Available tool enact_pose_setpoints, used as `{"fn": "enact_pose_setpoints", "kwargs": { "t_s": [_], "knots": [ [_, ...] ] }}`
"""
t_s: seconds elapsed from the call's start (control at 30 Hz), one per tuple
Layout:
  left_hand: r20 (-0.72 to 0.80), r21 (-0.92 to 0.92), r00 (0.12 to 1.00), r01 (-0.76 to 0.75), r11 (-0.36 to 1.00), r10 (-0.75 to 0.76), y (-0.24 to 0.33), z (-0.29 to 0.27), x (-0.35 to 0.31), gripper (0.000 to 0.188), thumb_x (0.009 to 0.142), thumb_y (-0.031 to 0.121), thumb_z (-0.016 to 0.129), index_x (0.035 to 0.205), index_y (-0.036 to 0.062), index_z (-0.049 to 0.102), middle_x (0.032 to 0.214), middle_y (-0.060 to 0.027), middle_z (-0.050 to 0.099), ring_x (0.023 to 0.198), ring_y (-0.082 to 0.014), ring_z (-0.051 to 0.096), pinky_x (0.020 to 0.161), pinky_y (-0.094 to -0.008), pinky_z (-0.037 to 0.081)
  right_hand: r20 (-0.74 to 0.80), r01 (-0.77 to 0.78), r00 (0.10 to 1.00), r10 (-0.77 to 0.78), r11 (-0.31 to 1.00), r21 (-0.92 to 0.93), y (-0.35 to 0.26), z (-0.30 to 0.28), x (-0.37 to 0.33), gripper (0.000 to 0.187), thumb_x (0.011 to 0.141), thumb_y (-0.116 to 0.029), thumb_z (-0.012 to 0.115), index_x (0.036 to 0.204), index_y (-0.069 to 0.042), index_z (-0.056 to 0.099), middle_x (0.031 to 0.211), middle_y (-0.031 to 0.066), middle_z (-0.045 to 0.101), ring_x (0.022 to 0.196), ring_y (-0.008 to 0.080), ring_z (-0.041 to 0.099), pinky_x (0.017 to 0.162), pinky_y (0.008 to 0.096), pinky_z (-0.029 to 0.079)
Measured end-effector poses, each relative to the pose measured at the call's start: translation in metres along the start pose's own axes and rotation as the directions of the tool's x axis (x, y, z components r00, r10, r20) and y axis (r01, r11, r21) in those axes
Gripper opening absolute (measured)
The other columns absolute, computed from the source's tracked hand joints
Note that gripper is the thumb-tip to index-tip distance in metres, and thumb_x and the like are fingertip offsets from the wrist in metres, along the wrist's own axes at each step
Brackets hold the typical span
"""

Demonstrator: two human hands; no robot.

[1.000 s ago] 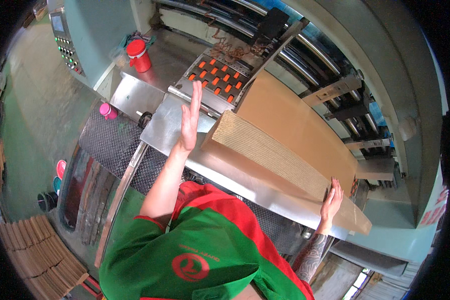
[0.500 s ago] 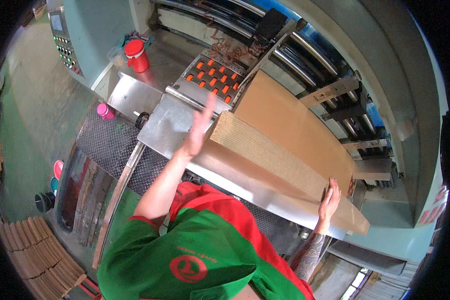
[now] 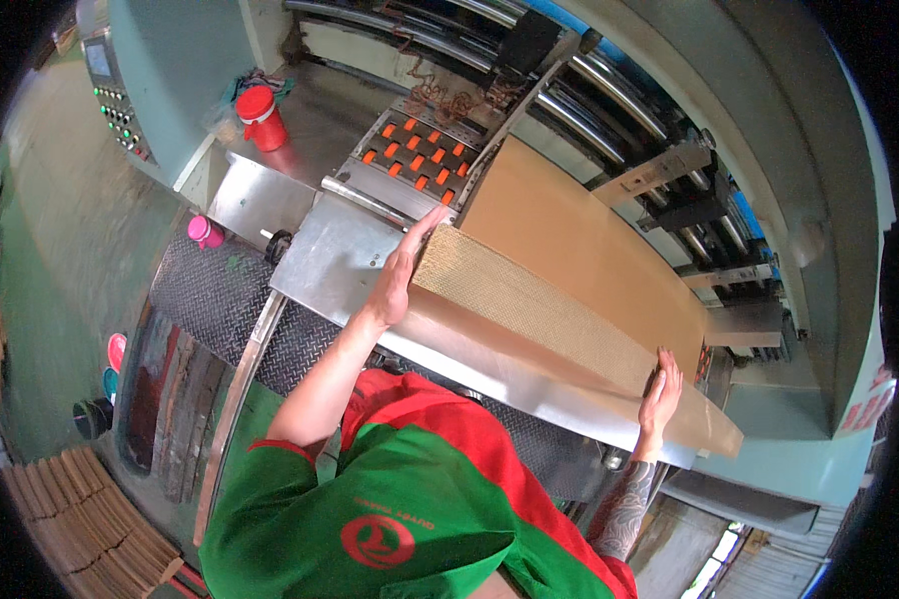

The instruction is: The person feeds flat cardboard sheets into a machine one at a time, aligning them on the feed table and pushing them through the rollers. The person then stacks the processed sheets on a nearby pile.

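Observation:
A stack of brown corrugated cardboard sheets (image 3: 579, 240) lies on the feed bed of a large machine, its fluted edges facing me. My left hand (image 3: 398, 285) is open, with its fingers stretched out and its palm against or very close to the left end of the stack. Near the right end, my right hand (image 3: 661, 394) rests with straight fingers against the fluted side. Neither hand is wrapped round anything. A longer sheet sticks out below the stack on the right, past my right hand. Under the stack runs a shiny metal table (image 3: 330, 255).
Orange rollers (image 3: 420, 155) sit beyond the stack's left end. A red jug (image 3: 261, 120) stands on the machine, a pink cup (image 3: 206, 232) on the dark tread plate (image 3: 205, 280). Metal bars (image 3: 609, 100) cross behind. More stacked cardboard (image 3: 90, 519) lies at lower left.
My left hand has come down from a blurred, raised position to the left end of the stack. My right hand stays at the right end. The view has shifted slightly.

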State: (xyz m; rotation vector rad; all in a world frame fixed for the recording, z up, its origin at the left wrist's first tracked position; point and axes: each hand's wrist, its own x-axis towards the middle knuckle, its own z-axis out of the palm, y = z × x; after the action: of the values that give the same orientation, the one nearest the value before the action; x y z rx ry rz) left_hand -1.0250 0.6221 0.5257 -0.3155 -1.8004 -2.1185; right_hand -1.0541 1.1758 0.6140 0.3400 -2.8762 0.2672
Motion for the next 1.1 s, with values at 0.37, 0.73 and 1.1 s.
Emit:
{"fn": "enact_pose_setpoints", "kwargs": {
  "t_s": [0.37,0.73,1.1],
  "knots": [
    [-0.287,0.221,0.953,-0.033,0.975,0.097,-0.017,0.021,0.0,0.076,0.099,0.062,0.039,0.129,-0.0054,0.056,0.121,-0.0169,0.061,0.115,-0.0282,0.059,0.103,-0.0404,0.045,0.153,-0.072,0.985,0.086,0.993,-0.097,-0.055,-0.031,0.014,0.042,0.102,-0.026,0.056,0.137,-0.003,0.059,0.145,0.0182,0.058,0.145,0.0374,0.047,0.126,0.0553,0.026],
    [-0.313,0.101,0.95,0.03,0.994,0.003,-0.018,0.021,-0.015,0.085,0.098,0.069,0.043,0.139,-0.005,0.051,0.139,-0.0218,0.059,0.131,-0.0289,0.056,0.114,-0.0444,0.041,0.406,0.222,0.883,-0.236,0.972,0.082,-0.181,-0.024,0.054,0.11,0.068,-0.065,0.086,0.145,0.002,0.048,0.137,0.0232,0.056,0.134,0.0421,0.052,0.118,0.0566,0.037],
    [-0.32,0.083,0.947,0.024,0.996,0.004,-0.005,0.03,-0.013,0.089,0.102,0.068,0.037,0.147,-0.0081,0.047,0.152,-0.0297,0.053,0.145,-0.0365,0.049,0.124,-0.0481,0.032,0.314,0.222,0.904,-0.29,0.946,0.235,-0.171,-0.011,0.05,0.095,0.066,-0.045,0.094,0.14,-0.001,0.054,0.129,0.0216,0.06,0.124,0.0428,0.057,0.108,0.0541,0.044]
  ]
}}
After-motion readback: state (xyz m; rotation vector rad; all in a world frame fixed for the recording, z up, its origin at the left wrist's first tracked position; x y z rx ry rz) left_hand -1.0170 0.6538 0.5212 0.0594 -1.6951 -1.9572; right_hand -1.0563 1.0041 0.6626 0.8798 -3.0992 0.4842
